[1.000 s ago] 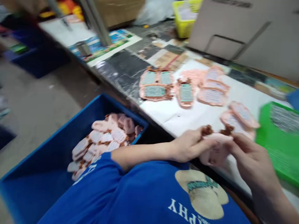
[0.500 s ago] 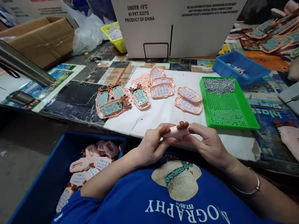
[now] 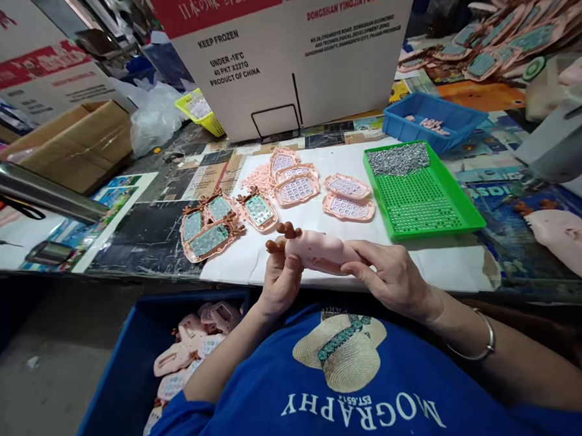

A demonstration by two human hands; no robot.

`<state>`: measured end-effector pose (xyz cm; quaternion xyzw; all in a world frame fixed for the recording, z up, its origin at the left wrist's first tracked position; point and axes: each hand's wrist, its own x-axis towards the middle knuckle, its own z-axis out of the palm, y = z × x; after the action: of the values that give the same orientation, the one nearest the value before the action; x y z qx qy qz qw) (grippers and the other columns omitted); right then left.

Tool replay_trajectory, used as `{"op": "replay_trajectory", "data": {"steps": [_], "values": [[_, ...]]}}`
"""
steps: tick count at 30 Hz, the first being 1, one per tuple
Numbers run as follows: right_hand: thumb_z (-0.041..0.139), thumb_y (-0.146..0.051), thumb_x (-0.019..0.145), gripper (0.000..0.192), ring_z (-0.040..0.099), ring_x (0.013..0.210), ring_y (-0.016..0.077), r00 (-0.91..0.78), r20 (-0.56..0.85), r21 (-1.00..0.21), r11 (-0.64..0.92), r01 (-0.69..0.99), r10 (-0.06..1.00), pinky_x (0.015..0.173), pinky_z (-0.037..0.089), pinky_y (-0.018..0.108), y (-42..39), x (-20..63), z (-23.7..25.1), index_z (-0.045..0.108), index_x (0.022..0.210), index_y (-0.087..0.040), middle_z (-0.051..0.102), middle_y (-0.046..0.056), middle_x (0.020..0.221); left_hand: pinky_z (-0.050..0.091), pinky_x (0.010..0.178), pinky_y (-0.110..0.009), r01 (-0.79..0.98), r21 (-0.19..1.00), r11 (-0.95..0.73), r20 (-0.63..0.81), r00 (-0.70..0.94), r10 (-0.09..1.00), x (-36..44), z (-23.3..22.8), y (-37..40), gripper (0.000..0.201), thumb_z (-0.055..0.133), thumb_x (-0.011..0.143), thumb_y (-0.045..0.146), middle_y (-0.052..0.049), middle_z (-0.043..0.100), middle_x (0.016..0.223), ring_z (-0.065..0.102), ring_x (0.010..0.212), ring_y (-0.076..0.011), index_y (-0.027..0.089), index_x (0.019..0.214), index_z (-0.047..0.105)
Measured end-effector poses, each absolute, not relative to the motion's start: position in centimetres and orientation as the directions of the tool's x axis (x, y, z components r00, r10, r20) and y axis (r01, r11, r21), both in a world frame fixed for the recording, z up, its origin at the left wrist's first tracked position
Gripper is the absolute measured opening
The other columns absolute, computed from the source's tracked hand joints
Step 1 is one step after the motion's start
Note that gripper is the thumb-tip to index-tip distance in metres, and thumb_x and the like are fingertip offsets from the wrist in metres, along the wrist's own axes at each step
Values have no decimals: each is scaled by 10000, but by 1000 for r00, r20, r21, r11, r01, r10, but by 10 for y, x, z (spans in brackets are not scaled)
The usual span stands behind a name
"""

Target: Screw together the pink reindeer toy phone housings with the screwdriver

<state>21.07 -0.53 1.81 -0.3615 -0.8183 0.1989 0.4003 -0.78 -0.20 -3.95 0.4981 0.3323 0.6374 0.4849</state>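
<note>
Both my hands hold one pink plastic toy piece with brown antlers (image 3: 318, 249) just above the table's near edge. My left hand (image 3: 280, 279) grips its antler end from below. My right hand (image 3: 390, 275) holds the other end, fingers wrapped over it. On the white sheet (image 3: 320, 226) beyond lie several more pink pieces: some with green-grey keypad panels (image 3: 210, 230) to the left, others with pale keypads (image 3: 297, 186) further back. A blue crate (image 3: 117, 378) at my lower left holds several pink pieces (image 3: 191, 349).
A green perforated tray (image 3: 421, 199) with small metal parts sits at right, with a blue bin (image 3: 432, 121) behind it. A white "KEEP FROZEN" carton (image 3: 280, 48) stands at the back. A cardboard box (image 3: 70, 141), a yellow basket (image 3: 199, 109) and a metal bar (image 3: 39, 192) lie left.
The view swung from the crate on the left to the table ahead. My hands turned the pink piece, so it lies lengthwise between them with the antlers to the left.
</note>
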Motion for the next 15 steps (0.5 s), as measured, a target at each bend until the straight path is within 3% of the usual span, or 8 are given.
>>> {"op": "replay_trajectory", "data": {"steps": [3,5,9,12,15], "values": [[537,-379,1045,272,678,724,185,-395,502,-651,637,413,769,641,489,287,-6,213,16,673,1007,-146,727,59,837,488,1058,-372,-420,878,-231,213,-89,973,-1,-35,-1,360,801,790,529,-17,687,1290,615,1222,-220,357,1094,714],[602,-373,1009,256,701,800,198,-408,413,-736,562,377,814,695,520,294,-3,213,14,663,1133,-157,748,62,937,501,1038,-363,-459,872,-173,141,-103,985,5,-30,0,369,827,760,528,-8,684,1312,621,1213,-219,356,1072,728],[761,-275,857,552,710,922,200,-363,273,-901,369,228,891,777,571,295,1,208,4,555,1364,-201,739,44,1114,528,955,-295,-478,871,-111,82,-81,993,16,-20,2,370,809,775,545,9,719,1219,662,1091,-173,360,1086,728],[747,-229,838,538,706,924,199,-283,291,-917,351,189,914,782,579,301,-1,206,2,563,1343,-200,741,38,1074,525,926,-254,-462,877,-129,98,-92,991,22,-14,2,414,880,717,462,27,738,1121,672,1009,-147,344,1078,716],[714,-270,895,525,710,797,204,-394,278,-854,413,315,876,731,589,340,-14,219,16,554,1393,-217,751,31,947,531,885,-218,-462,887,-32,15,-40,999,22,-9,3,466,932,657,357,18,749,1034,682,939,-128,286,1060,708]]}}
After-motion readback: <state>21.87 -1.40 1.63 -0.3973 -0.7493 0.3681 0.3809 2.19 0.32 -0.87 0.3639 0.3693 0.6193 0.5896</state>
